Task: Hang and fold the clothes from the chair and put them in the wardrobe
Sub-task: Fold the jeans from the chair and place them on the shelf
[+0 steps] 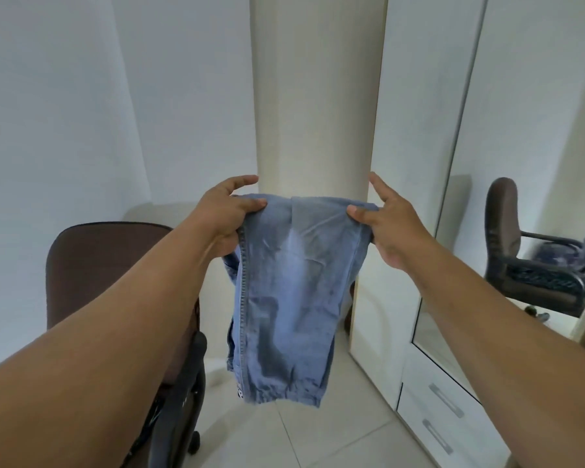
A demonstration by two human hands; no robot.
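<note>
Holding folded pale-blue denim jeans [284,292] mid-air between brown chair [92,265] and white mirrored wardrobe [419,231]; left hand [223,214], right hand [389,224] pinching top corners. Best kept level, edges aligned, for 1 more fold.

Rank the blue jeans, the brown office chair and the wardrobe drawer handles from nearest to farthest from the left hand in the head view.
1. Blue jeans: pinched in the left hand at the top edge.
2. Brown office chair: below and left of that hand.
3. Wardrobe drawer handles: low on the far right.
</note>
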